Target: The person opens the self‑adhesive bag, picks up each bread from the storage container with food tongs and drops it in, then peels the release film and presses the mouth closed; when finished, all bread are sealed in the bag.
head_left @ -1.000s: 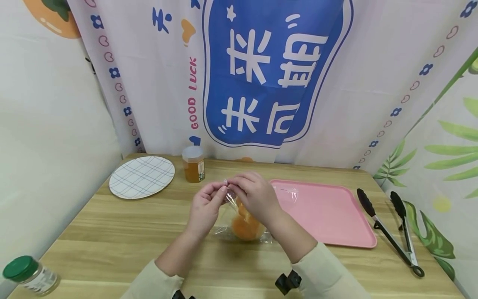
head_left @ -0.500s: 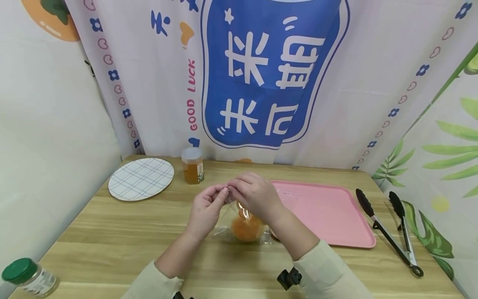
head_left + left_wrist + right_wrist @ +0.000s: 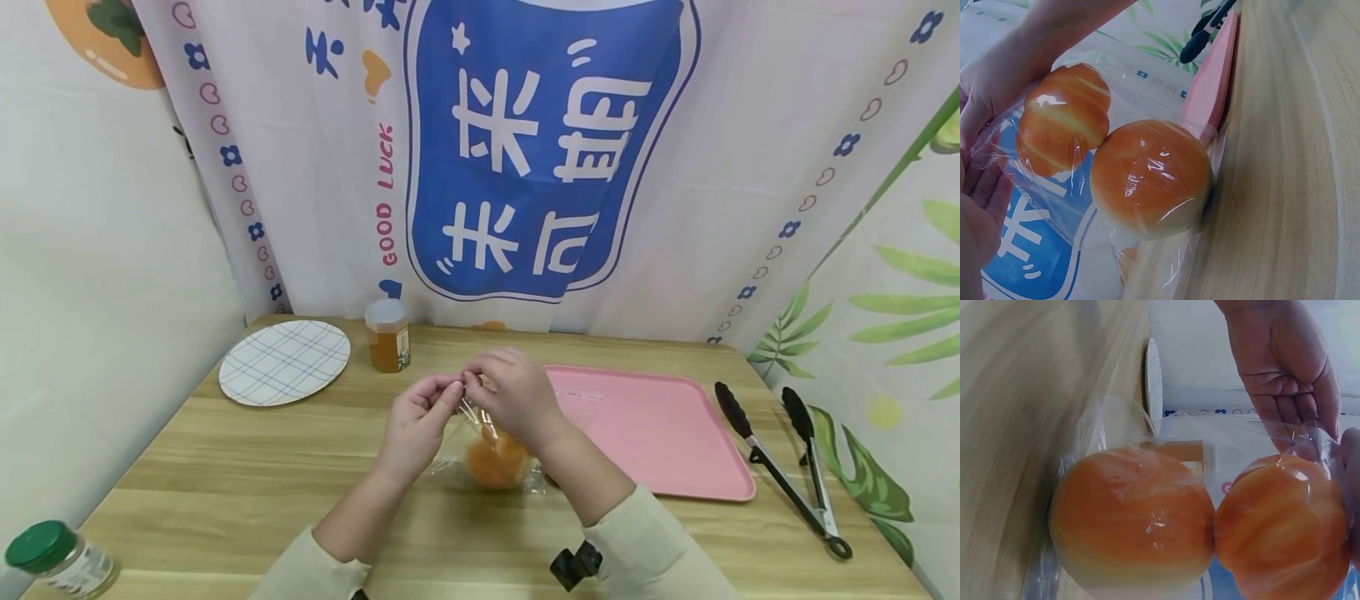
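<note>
Two bread buns lie in a clear plastic bag [image 3: 1179,269]: a smooth round bun [image 3: 1150,181] low down, with a twisted, ridged bun [image 3: 1063,122] above it. Just over the table, my left hand [image 3: 414,423] pinches the gathered top of the bag between thumb and fingers. From the other side my right hand [image 3: 517,398] pinches the same top, its fingertips meeting those of the left. In the head view, the right hand partly hides the twisted bun. The bag's lower end reaches the tabletop.
Right of the bag lies a pink tray [image 3: 660,442], then black-tipped tongs [image 3: 787,483]. A checked plate [image 3: 285,363] and an amber-filled jar [image 3: 387,337] stand at the back left. A green-lidded shaker [image 3: 63,558] is at the front left.
Both hands stay in nearly the same place on the bag's top, with small shifts of the fingertips. The plastic stretched below them looks tauter now. The head view has tilted slightly.
</note>
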